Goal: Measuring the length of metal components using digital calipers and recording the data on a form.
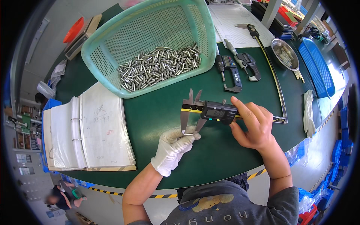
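In my right hand, which is bare, I grip a digital caliper by its slider, with thumb below and index finger above. Its long lower jaws point toward me and stand a little apart. My left hand, in a white glove, pinches a small metal pin between those jaw tips. Whether both jaws touch the pin is too small to tell. Beyond the caliper, a green plastic basket holds a heap of similar short metal pins.
A ring binder lies spread at left. Two digital micrometers, another caliper, a metal bowl, a blue basket and a white glove lie to the right. Another person is at lower left.
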`<control>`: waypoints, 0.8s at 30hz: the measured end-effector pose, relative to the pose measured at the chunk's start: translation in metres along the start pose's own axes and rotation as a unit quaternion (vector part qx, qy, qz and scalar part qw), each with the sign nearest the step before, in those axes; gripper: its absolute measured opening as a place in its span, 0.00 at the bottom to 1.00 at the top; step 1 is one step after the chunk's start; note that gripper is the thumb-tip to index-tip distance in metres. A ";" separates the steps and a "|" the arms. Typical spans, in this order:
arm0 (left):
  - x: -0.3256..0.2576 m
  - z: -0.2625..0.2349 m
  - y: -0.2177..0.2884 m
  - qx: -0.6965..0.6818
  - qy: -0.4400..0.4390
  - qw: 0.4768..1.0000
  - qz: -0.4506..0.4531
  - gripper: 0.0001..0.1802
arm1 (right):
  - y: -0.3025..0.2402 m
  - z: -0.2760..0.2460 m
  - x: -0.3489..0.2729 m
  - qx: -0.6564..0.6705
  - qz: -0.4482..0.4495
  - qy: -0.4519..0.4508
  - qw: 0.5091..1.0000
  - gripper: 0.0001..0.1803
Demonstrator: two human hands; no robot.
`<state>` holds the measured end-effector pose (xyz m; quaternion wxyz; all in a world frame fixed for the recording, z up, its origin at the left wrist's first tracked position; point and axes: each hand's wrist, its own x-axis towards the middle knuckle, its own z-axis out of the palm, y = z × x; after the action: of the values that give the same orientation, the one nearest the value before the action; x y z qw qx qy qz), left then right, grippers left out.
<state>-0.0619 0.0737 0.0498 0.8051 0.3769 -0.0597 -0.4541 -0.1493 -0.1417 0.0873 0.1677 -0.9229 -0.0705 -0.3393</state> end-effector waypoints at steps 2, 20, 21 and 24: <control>0.000 0.000 0.000 -0.008 -0.007 1.000 -0.006 0.13 | 0.001 0.001 -0.001 0.004 0.002 -0.002 1.000 0.30; -0.001 0.007 0.002 0.074 0.039 0.996 -0.011 0.12 | 0.003 0.004 -0.003 -0.008 0.023 0.001 1.000 0.23; -0.001 0.007 0.002 0.074 0.040 0.996 -0.011 0.12 | 0.003 0.004 -0.004 -0.007 0.023 0.001 1.000 0.23; -0.002 0.007 0.002 0.073 0.045 0.996 -0.015 0.11 | 0.002 0.002 -0.004 -0.012 0.024 0.008 1.000 0.21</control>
<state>-0.0645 0.0720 0.0563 0.7703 0.4556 -0.0502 -0.4433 -0.1501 -0.1425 0.0827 0.1648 -0.9238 -0.0426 -0.3431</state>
